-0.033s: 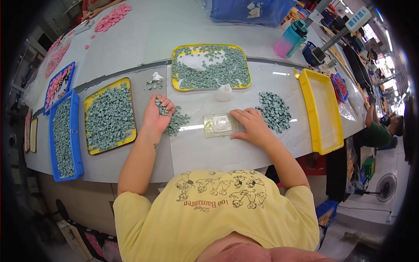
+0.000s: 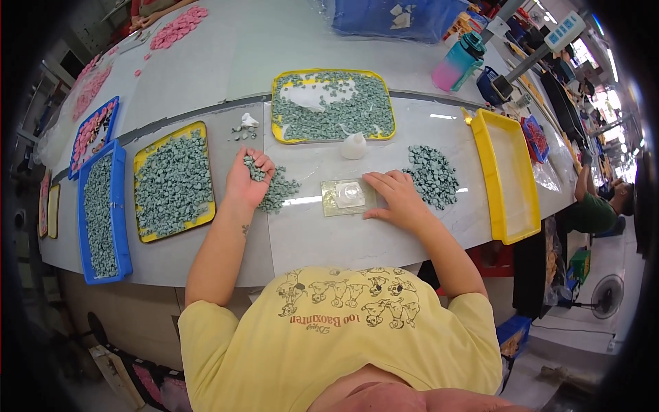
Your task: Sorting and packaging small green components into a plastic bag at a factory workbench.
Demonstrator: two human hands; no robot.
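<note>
My left hand is curled round several small grey-green pieces, some showing between palm and fingertips. Beside it on the table lies a loose heap of green pieces. My right hand brackets the right end of a clear greenish rectangular plate, index finger at its far corner and thumb at its near corner. A small whitish square lies on the plate. Just beyond stands a white rounded bottle with a small tip. Right of my right hand spreads another heap of darker green pieces.
A yellow tray of green pieces lies ahead, another yellow tray to the left beside a blue tray. At right stands a deep yellow tray. A teal-pink bottle and a blue bin stand farther back.
</note>
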